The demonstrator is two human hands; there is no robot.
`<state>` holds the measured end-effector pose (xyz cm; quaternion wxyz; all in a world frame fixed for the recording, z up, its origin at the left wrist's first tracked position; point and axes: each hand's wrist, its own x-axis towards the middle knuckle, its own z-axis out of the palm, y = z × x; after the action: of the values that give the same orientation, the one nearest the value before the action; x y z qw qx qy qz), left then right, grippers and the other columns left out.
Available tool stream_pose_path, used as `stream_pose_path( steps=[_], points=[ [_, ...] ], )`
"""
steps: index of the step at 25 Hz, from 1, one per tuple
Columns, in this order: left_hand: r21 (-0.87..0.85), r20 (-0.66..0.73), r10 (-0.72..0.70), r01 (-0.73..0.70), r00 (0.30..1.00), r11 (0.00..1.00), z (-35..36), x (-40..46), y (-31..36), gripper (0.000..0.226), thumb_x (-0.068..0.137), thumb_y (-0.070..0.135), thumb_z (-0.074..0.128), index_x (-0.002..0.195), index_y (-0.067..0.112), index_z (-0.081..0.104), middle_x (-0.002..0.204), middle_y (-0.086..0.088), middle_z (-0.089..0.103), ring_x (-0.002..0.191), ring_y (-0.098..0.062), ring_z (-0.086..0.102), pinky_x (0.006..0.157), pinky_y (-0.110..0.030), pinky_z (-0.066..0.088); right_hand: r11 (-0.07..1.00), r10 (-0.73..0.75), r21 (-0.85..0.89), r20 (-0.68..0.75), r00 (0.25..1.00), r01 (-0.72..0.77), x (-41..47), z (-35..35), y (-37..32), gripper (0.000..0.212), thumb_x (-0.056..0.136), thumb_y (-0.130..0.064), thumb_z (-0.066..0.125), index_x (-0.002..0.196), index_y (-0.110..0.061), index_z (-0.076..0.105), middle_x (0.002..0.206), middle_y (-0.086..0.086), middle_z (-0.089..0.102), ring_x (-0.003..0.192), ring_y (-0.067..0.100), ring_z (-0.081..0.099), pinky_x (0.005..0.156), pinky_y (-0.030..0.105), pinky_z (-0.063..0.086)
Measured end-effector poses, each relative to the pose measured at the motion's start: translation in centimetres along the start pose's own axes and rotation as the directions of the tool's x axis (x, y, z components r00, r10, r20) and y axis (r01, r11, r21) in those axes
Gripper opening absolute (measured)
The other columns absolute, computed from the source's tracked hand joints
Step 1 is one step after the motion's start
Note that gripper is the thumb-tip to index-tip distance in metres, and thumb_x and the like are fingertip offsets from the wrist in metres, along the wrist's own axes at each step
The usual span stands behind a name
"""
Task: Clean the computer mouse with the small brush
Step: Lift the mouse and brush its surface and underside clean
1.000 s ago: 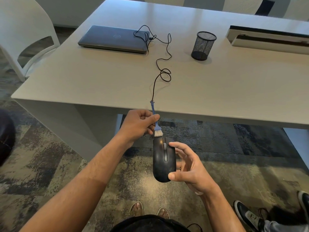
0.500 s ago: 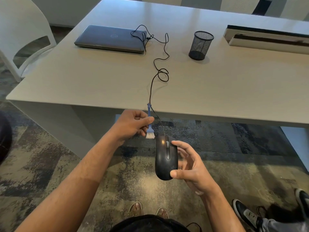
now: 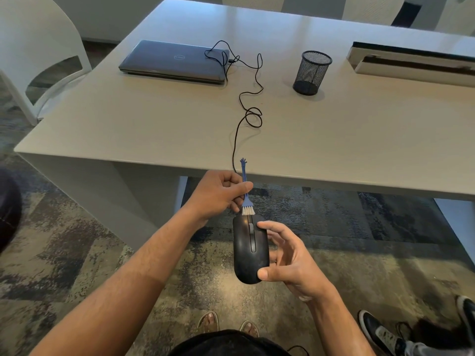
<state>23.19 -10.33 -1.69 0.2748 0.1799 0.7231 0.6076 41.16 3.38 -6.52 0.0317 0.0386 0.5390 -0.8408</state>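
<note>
brush (image 3: 247, 199) handle: partly inside fist | chair (image 3: 38, 55): cropped left

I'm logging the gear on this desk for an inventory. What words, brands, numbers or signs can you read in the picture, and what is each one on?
Round logo on the lid of the closed laptop: too small and blurred to read.
Mouse, brush, mesh pen cup, long tray, table: no text shows.
No words or numbers can be read anywhere.

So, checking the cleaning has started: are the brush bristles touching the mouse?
Touching: the head view shows the brush bristle tips meeting the mouse front edge, no gap.
</note>
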Motion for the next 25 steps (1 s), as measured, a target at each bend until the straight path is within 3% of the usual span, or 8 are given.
stream_pose_path(
  steps=[9, 14, 19, 25],
  points=[
    [0.044, 0.072, -0.037, 0.034, 0.997, 0.998, -1.3, -0.2, 0.1, 0.018, 0.09, 0.019, 0.074, 0.075, 0.01, 0.067, 0.058, -0.001, 0.065, 0.049, -0.012, 0.058, 0.051, -0.018, 0.05, 1.0, -0.026, 0.015, -0.005, 1.0, 0.026, 0.0, 0.0, 0.2, 0.077, 0.061, 0.013, 0.082, 0.129, -0.018, 0.062, 0.142, 0.02, 0.048, 0.101, 0.041, 0.07, 0.077, 0.045, 0.061],
    [0.052, 0.119, -0.107, 0.101, 0.987, 0.993, -2.9, -0.5, -0.3, 0.019, 0.089, 0.02, 0.075, 0.079, 0.007, 0.067, 0.06, -0.004, 0.064, 0.052, -0.014, 0.058, 0.052, -0.02, 0.052, 0.997, -0.056, 0.044, -0.021, 0.998, 0.057, 0.1, -0.3, 0.3, 0.078, 0.063, 0.013, 0.081, 0.132, -0.017, 0.06, 0.14, 0.018, 0.052, 0.1, 0.037, 0.071, 0.08, 0.043, 0.06],
    [-0.061, -0.028, -0.087, 0.085, 0.996, 0.994, -2.4, -0.5, -0.6, 0.017, 0.089, 0.018, 0.074, 0.082, 0.004, 0.068, 0.061, -0.003, 0.066, 0.051, -0.01, 0.06, 0.051, -0.018, 0.053, 0.996, -0.057, 0.067, -0.014, 0.998, 0.058, 0.2, -0.6, 0.3, 0.078, 0.065, 0.013, 0.079, 0.134, -0.015, 0.057, 0.137, 0.008, 0.061, 0.101, 0.034, 0.071, 0.081, 0.041, 0.059],
    [-0.203, -0.118, -0.055, 0.03, 0.991, 0.979, -1.4, -0.9, -1.1, 0.017, 0.09, 0.014, 0.074, 0.087, 0.0, 0.065, 0.06, -0.005, 0.067, 0.05, -0.012, 0.063, 0.049, -0.019, 0.054, 0.995, -0.053, 0.08, -0.032, 0.998, 0.055, 0.5, -0.3, 0.4, 0.078, 0.065, 0.013, 0.078, 0.135, -0.015, 0.057, 0.136, 0.012, 0.059, 0.097, 0.033, 0.072, 0.079, 0.039, 0.06]
  ],
)
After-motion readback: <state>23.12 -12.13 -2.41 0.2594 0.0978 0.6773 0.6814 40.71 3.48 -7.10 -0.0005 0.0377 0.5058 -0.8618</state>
